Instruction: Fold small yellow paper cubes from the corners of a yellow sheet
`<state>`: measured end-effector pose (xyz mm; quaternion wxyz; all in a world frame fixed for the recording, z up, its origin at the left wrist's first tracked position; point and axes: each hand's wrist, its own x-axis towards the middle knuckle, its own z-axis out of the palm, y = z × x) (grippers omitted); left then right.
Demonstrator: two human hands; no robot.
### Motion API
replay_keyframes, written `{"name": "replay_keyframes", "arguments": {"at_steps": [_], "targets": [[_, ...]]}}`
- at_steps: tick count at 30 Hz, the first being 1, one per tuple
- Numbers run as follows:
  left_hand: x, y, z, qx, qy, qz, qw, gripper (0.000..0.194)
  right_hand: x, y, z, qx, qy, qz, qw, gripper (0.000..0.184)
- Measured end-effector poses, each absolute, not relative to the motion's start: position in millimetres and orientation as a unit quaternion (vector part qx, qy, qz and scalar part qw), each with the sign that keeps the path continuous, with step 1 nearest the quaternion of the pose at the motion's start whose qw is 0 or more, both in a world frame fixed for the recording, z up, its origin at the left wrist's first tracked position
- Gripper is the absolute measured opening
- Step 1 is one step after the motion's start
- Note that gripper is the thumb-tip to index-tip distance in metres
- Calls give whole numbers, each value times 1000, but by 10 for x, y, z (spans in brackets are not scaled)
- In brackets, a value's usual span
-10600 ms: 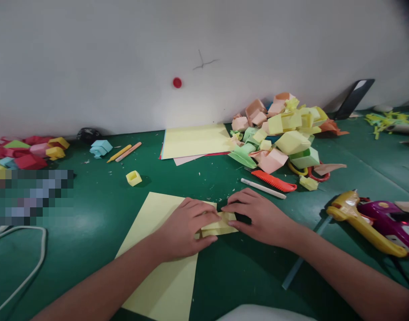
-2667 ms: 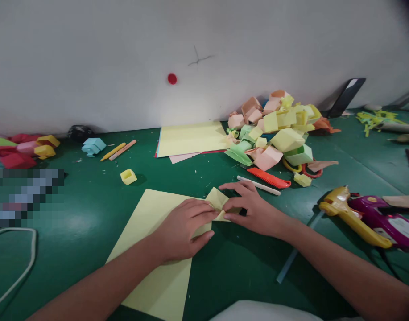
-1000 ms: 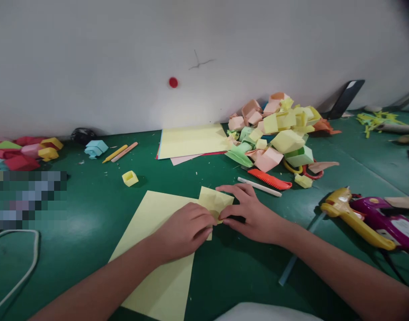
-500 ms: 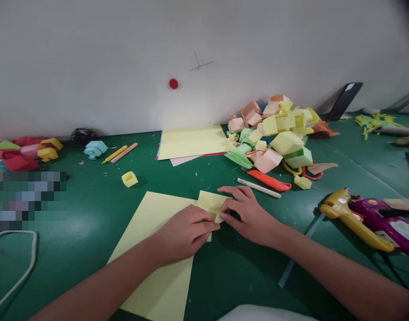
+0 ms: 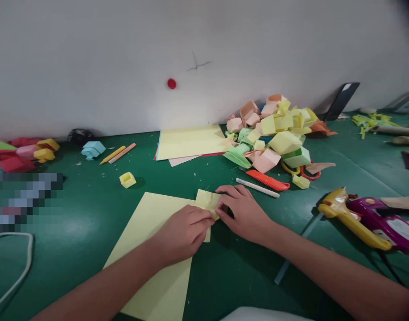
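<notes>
A small piece of pale yellow paper (image 5: 204, 197), with fold lines in it, lies between my two hands at the middle of the table. My left hand (image 5: 186, 232) has its fingers pressed together on the paper's near edge. From the other side, my right hand (image 5: 242, 211) pinches the paper's right edge between thumb and fingers. Beneath my left hand and forearm is a large yellow sheet (image 5: 164, 285) lying flat. The fingertips partly hide the small paper. A small folded yellow paper box (image 5: 127, 179) sits beyond the sheet.
A heap of folded paper pieces (image 5: 281, 129) is at the back right. Nearer are a red-orange cutter (image 5: 267, 179), a white pen (image 5: 258, 187) and a yellow glue gun (image 5: 354, 218) with its glue stick. Stacked coloured sheets (image 5: 191, 141) lie against the wall.
My right hand's fingers have moved slightly left, closer to my left fingertips on the small paper. The whole view has shifted a little; the other things stay put.
</notes>
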<state>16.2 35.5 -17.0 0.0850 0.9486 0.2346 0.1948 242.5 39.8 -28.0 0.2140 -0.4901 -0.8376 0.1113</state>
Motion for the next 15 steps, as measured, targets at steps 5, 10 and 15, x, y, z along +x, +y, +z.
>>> {"name": "replay_keyframes", "arguments": {"at_steps": [5, 10, 15], "targets": [[166, 364, -194, 947, 239, 198, 77, 31, 2421, 442, -290, -483, -842, 116, 211, 9], [165, 358, -211, 945, 243, 206, 69, 31, 2416, 468, -301, -479, -842, 118, 216, 9], [172, 344, -194, 943, 250, 208, 67, 33, 2418, 465, -295, -474, -842, 119, 227, 9]]}}
